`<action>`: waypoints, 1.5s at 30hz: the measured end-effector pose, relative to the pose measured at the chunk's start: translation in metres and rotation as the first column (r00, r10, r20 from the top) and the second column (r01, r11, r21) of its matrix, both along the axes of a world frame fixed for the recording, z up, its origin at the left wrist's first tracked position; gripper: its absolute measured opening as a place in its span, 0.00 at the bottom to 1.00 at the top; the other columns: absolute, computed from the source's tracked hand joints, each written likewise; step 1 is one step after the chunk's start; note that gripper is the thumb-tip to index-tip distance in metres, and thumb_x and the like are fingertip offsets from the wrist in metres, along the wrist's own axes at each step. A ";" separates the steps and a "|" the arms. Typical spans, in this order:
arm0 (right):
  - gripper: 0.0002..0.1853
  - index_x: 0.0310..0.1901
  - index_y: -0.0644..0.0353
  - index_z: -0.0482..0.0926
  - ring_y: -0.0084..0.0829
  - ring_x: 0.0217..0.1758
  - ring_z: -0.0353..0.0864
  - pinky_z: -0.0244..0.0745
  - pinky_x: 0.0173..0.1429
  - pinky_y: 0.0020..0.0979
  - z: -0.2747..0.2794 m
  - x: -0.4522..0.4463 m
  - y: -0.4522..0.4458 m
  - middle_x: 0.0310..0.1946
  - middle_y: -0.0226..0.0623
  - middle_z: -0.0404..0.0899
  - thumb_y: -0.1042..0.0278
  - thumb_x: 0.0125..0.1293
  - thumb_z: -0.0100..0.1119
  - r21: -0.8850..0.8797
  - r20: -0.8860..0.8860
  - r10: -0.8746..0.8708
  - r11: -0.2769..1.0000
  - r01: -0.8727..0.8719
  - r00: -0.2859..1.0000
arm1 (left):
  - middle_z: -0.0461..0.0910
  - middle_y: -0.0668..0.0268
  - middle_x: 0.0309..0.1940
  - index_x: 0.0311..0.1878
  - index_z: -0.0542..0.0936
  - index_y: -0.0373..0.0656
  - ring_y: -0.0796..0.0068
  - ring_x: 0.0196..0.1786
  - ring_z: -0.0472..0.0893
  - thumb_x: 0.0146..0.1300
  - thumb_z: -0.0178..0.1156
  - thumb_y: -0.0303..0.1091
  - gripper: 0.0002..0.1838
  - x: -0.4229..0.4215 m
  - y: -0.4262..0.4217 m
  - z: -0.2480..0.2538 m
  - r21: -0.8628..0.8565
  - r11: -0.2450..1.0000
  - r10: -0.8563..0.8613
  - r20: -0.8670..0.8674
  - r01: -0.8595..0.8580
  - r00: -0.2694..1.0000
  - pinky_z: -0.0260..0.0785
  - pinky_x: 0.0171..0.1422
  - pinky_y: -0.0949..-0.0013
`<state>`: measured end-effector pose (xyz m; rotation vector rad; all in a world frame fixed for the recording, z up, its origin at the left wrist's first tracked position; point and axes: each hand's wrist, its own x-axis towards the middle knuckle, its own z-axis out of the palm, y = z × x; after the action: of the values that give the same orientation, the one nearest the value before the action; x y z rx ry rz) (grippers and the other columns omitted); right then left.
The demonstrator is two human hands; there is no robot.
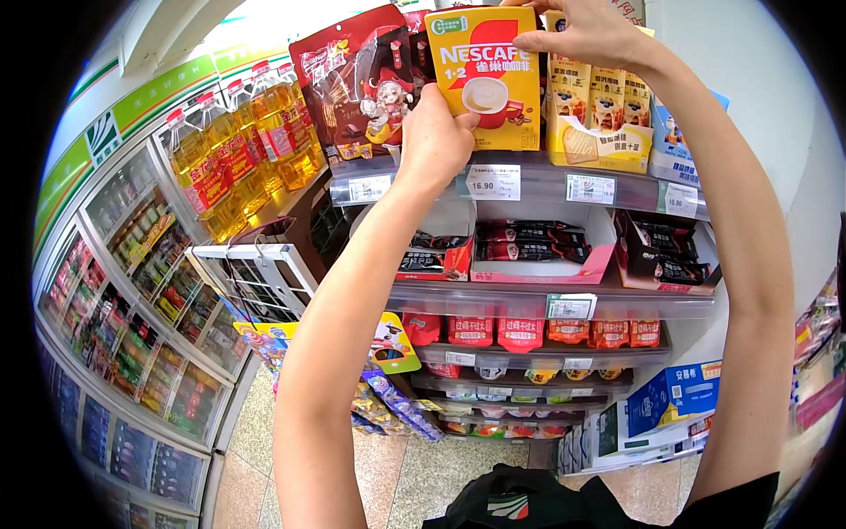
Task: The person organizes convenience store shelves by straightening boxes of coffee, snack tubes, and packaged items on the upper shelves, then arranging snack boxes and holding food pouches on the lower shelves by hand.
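A yellow and red Nescafe coffee box (507,128) stands upright at the top shelf, its front facing me. My left hand (436,137) is closed on its lower left edge, thumb across the front. At the upper right corner, my right hand (589,33) grips the box with the thumb on its face; the other fingers are partly hidden behind it or cut off by the frame. Left of the box is a red snack bag (357,84) with a cartoon figure. A yellow carton of drink sachets (599,141) sits to its right, below my right hand.
Price tags line the top shelf edge (538,183). Below are open cartons of dark sachets (533,242) and red packs (520,331). Oil bottles (211,167) stand at left, near glass-door fridges (141,264). Blue boxes (674,397) are stacked low at right.
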<state>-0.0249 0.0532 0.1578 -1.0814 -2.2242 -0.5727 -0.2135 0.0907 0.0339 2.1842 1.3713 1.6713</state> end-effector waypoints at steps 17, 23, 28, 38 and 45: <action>0.31 0.62 0.49 0.64 0.41 0.67 0.58 0.48 0.64 0.60 -0.047 0.017 0.000 0.62 0.44 0.62 0.50 0.59 0.58 0.389 0.013 -0.174 0.908 0.156 0.985 | 0.77 0.41 0.37 0.54 0.66 0.30 0.39 0.42 0.76 0.56 0.60 0.30 0.25 -0.002 -0.015 -0.018 0.134 0.989 0.067 -0.090 -0.055 0.994 0.68 0.44 0.50; 0.28 0.57 0.52 0.69 0.41 0.64 0.61 0.45 0.63 0.53 -0.080 0.037 -0.056 0.59 0.44 0.64 0.57 0.54 0.62 0.437 0.040 -0.046 0.899 0.024 0.998 | 0.76 0.47 0.45 0.56 0.68 0.36 0.46 0.46 0.76 0.56 0.59 0.27 0.23 -0.037 -0.063 -0.039 0.379 0.923 0.151 -0.205 -0.064 0.967 0.70 0.48 0.56; 0.24 0.51 0.52 0.73 0.38 0.62 0.63 0.45 0.62 0.51 -0.125 0.049 -0.125 0.57 0.40 0.66 0.60 0.50 0.65 0.380 0.132 -0.002 0.924 -0.049 0.991 | 0.75 0.52 0.46 0.52 0.71 0.38 0.51 0.49 0.75 0.53 0.62 0.26 0.21 -0.086 -0.066 -0.046 0.453 0.875 0.290 -0.204 -0.172 0.935 0.70 0.51 0.60; 0.21 0.44 0.55 0.76 0.39 0.57 0.67 0.49 0.60 0.48 -0.215 0.055 -0.160 0.54 0.42 0.69 0.63 0.45 0.68 0.113 -0.010 0.095 0.989 -0.093 0.995 | 0.71 0.50 0.54 0.61 0.61 0.34 0.61 0.57 0.73 0.57 0.59 0.27 0.29 -0.139 -0.011 -0.039 -0.036 0.985 0.170 0.391 -0.170 0.905 0.66 0.60 0.65; 0.25 0.49 0.58 0.73 0.42 0.56 0.66 0.55 0.59 0.42 -0.205 0.026 -0.136 0.54 0.44 0.68 0.63 0.47 0.67 0.127 -0.053 0.083 0.989 -0.076 0.995 | 0.69 0.45 0.55 0.60 0.58 0.27 0.57 0.59 0.70 0.61 0.58 0.42 0.34 -0.135 0.026 -0.017 -0.075 0.992 0.123 0.322 -0.104 0.939 0.61 0.61 0.63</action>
<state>0.0014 -0.0829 -0.0470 -0.9302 -2.1406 -0.6296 -0.3480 0.1165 0.0170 1.7255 1.4511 1.9004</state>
